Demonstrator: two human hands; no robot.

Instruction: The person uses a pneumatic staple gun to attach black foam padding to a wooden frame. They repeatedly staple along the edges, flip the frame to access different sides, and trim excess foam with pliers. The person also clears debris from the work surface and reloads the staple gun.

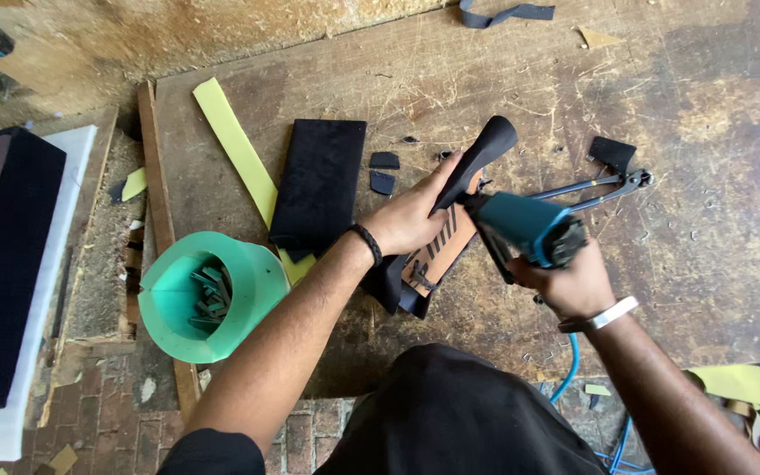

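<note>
Saddle [477, 163], one, black, smooth and curved, lies under our left hand [411, 220], which clasps its narrow middle. Just right of that grip our right hand [573, 281] wraps tight around one teal pneumatic stapler [529, 230]. Left of both sits one green plastic tub [213, 295] of metal pieces; beyond the stapler, one pair of pliers [604, 185].

Left side: I see a green tub [222, 303], black foam slab [320, 183] and yellow strip [235, 145] crowding it.
Right side: scissors [604, 185] lie close.
Far right: bare scratched worktop [714, 246].
</note>
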